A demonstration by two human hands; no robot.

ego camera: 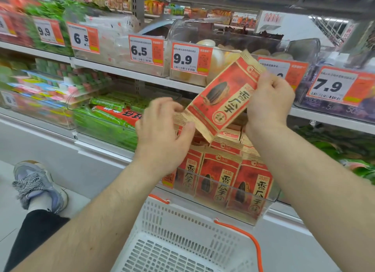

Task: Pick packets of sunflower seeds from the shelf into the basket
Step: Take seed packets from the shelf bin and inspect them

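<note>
A red and tan packet of sunflower seeds [221,97] is held tilted in the air above the shelf bin. My right hand [269,101] grips its upper right edge. My left hand [164,134] is just left of it, fingers spread, thumb and fingertips touching its lower corner. Several more packets of the same kind [221,180] stand upright in a clear plastic bin [269,198] on the lower shelf. A white plastic basket [176,241] with orange handles sits directly below, and its visible part holds nothing.
Clear bins of other snacks line the shelves, with orange price tags [189,58] on their fronts. Green packets [105,121] fill the bin to the left. My foot in a grey sneaker [38,186] rests on the white floor at left.
</note>
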